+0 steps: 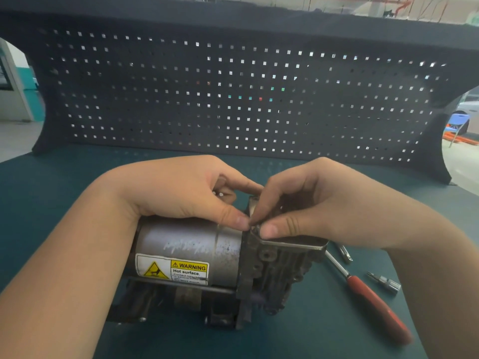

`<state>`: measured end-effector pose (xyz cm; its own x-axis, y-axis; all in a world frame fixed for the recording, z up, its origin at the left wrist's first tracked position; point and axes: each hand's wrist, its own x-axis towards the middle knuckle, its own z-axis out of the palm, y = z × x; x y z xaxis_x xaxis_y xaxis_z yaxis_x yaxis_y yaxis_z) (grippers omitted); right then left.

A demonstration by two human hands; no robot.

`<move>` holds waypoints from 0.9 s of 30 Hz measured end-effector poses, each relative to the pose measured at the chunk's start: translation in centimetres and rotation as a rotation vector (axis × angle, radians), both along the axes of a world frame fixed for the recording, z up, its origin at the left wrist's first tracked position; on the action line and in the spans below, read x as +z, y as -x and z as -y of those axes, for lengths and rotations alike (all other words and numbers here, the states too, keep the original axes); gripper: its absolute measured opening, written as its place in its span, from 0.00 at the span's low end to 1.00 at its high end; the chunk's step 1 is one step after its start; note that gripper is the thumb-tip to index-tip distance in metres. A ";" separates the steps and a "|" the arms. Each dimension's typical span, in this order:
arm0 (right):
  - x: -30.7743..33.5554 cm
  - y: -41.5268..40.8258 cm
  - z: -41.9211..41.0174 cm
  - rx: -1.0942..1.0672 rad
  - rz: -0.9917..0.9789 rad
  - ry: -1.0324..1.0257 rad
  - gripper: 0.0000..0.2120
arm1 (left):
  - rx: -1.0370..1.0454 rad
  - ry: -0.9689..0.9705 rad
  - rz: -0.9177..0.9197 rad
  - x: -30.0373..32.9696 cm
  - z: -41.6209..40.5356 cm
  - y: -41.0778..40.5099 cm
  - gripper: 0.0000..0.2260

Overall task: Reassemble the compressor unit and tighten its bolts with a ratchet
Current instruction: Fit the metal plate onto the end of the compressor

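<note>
The compressor unit (207,260) lies on its side on the green bench mat (64,203), its grey motor cylinder bearing a yellow hot-surface warning label (172,269). The left hand (176,193) rests on the cylinder with fingers curled, thumb tip at the top flange. The right hand (316,203) meets it there, thumb and forefinger pinching something small at the flange edge; what it is cannot be told. Just right of the unit lies a red-handled ratchet (368,296), with a socket bit (385,282) beside it. A perforated back panel (233,99) stands behind.
</note>
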<state>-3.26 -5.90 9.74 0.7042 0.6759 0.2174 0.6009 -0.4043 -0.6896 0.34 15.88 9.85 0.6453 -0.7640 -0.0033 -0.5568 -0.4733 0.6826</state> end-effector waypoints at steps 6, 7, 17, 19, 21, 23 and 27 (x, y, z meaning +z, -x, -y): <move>0.1 0.3 -0.1 -0.014 0.014 0.021 0.08 | 0.023 0.003 0.037 -0.3 0.1 -0.6 0.20; 0.1 0.3 -0.2 -0.019 0.009 0.020 0.07 | 0.029 0.004 0.033 -0.4 0.1 -0.6 0.20; -0.1 0.2 -0.2 -0.031 -0.045 0.005 0.10 | 0.030 -0.003 0.009 -0.2 -0.1 -0.5 0.20; 0.0 0.3 -0.2 -0.001 -0.071 -0.007 0.10 | 0.026 0.006 -0.002 -0.2 -0.1 -0.5 0.22; 0.0 0.3 0.0 0.032 -0.085 -0.023 0.09 | 0.016 0.018 -0.026 -0.3 -0.2 -0.6 0.23; 0.0 0.1 0.2 0.031 -0.078 -0.044 0.06 | 0.019 0.015 -0.037 -0.1 -0.3 -0.6 0.25; -0.4 -0.2 0.0 0.010 -0.066 -0.049 0.10 | 0.013 -0.006 -0.013 -0.1 -0.4 -0.5 0.23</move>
